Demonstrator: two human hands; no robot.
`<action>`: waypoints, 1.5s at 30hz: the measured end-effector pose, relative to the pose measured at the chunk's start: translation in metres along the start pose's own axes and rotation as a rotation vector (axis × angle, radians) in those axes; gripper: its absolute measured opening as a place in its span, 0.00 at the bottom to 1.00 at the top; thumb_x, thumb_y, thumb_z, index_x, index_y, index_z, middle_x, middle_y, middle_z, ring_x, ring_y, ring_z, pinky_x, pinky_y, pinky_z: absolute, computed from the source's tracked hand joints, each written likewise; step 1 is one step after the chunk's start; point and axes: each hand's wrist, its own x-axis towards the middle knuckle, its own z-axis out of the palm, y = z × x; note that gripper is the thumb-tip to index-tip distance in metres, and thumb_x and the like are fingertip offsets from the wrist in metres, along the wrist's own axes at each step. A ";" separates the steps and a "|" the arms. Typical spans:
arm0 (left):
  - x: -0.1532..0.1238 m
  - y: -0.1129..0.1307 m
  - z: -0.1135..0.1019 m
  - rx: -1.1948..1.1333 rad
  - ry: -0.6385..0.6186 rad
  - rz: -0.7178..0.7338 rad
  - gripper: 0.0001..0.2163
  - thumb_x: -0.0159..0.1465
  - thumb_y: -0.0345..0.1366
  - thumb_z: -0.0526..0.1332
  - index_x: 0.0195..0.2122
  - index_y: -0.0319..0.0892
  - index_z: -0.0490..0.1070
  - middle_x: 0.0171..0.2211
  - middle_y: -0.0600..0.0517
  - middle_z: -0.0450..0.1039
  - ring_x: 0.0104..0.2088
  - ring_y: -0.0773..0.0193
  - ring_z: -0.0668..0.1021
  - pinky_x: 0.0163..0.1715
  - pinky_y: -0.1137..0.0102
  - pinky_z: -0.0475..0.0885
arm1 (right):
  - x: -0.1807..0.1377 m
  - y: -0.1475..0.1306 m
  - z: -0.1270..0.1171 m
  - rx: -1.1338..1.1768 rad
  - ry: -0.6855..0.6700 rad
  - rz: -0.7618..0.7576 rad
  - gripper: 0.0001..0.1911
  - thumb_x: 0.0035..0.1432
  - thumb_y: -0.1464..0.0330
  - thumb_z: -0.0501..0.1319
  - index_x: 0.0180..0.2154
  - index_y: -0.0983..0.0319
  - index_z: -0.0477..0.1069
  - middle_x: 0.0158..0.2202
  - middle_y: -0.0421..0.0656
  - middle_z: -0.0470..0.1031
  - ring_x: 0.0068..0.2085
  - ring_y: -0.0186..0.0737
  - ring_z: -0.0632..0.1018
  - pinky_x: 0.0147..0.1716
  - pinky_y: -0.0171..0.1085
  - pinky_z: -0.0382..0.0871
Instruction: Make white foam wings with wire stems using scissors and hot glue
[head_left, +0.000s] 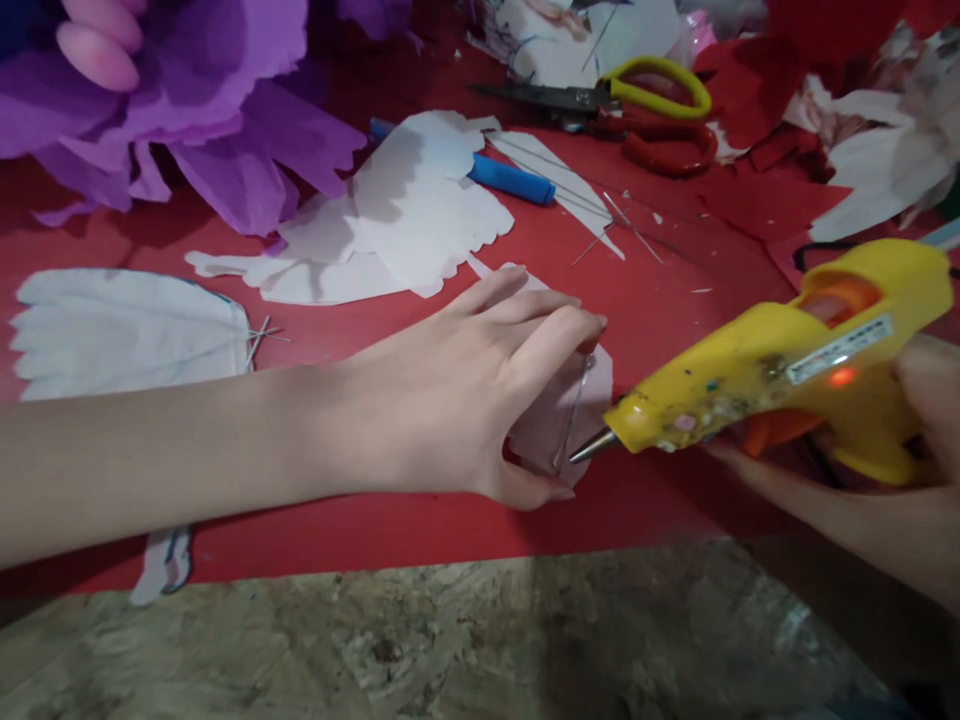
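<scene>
- Well left of the petal, a white cutout [120, 330] lies flat on the red sheet [660, 310].
- Left hand [465, 400] is curled over the petal [559, 415], fingers on top, thumb beneath, pinching it.
- The petal looks like thin, pale paper: light, floppy and easily creased. Best held by its left edge.
- A thin wire [577, 400] runs across it.
- Just right of the petal, the glue gun [787, 365] has its nozzle at the wire.
- Far right, the right hand [926, 400] is wrapped round the gun's grip.
</scene>
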 end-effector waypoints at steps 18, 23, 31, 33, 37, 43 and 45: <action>0.000 0.000 0.000 -0.034 0.007 0.031 0.30 0.50 0.44 0.66 0.49 0.31 0.61 0.48 0.36 0.69 0.51 0.47 0.69 0.53 0.54 0.61 | 0.009 -0.004 -0.003 0.037 0.086 -0.176 0.28 0.50 0.40 0.46 0.25 0.59 0.48 0.20 0.35 0.48 0.18 0.30 0.51 0.16 0.32 0.44; 0.000 0.000 0.000 -0.023 0.013 0.039 0.32 0.49 0.44 0.67 0.49 0.28 0.61 0.48 0.35 0.69 0.50 0.47 0.69 0.53 0.54 0.61 | 0.011 -0.007 -0.004 0.039 0.057 -0.102 0.29 0.49 0.39 0.45 0.26 0.59 0.52 0.19 0.35 0.48 0.17 0.30 0.51 0.16 0.32 0.44; 0.000 -0.001 0.000 -0.048 0.015 0.029 0.27 0.52 0.43 0.64 0.48 0.34 0.61 0.48 0.39 0.70 0.51 0.48 0.69 0.53 0.54 0.61 | 0.008 0.003 -0.001 0.056 0.088 -0.146 0.28 0.45 0.41 0.53 0.25 0.59 0.51 0.20 0.36 0.52 0.18 0.29 0.50 0.15 0.31 0.44; 0.000 -0.001 0.000 -0.046 0.015 0.029 0.26 0.52 0.43 0.64 0.48 0.33 0.62 0.48 0.38 0.69 0.50 0.48 0.69 0.52 0.55 0.62 | 0.008 0.003 -0.001 0.052 0.081 -0.132 0.29 0.45 0.39 0.51 0.25 0.58 0.51 0.20 0.36 0.52 0.18 0.29 0.51 0.15 0.31 0.44; 0.000 -0.001 0.000 -0.041 0.013 0.021 0.28 0.50 0.44 0.65 0.48 0.34 0.62 0.49 0.38 0.68 0.51 0.46 0.68 0.52 0.53 0.62 | 0.008 -0.001 -0.003 0.053 0.048 -0.127 0.29 0.49 0.39 0.46 0.25 0.58 0.52 0.19 0.35 0.47 0.18 0.30 0.52 0.16 0.32 0.45; -0.001 -0.001 0.000 -0.071 0.023 0.028 0.25 0.50 0.41 0.65 0.47 0.36 0.63 0.47 0.40 0.70 0.50 0.47 0.69 0.51 0.53 0.62 | 0.007 0.000 -0.001 0.056 0.078 -0.108 0.28 0.47 0.40 0.51 0.27 0.59 0.53 0.20 0.36 0.51 0.18 0.30 0.53 0.15 0.31 0.45; -0.001 -0.001 0.000 -0.067 0.015 0.026 0.26 0.50 0.42 0.65 0.47 0.35 0.63 0.48 0.39 0.69 0.50 0.47 0.69 0.51 0.53 0.62 | 0.006 0.000 0.001 0.044 0.082 -0.104 0.27 0.46 0.41 0.52 0.28 0.58 0.54 0.20 0.36 0.53 0.18 0.29 0.52 0.14 0.30 0.45</action>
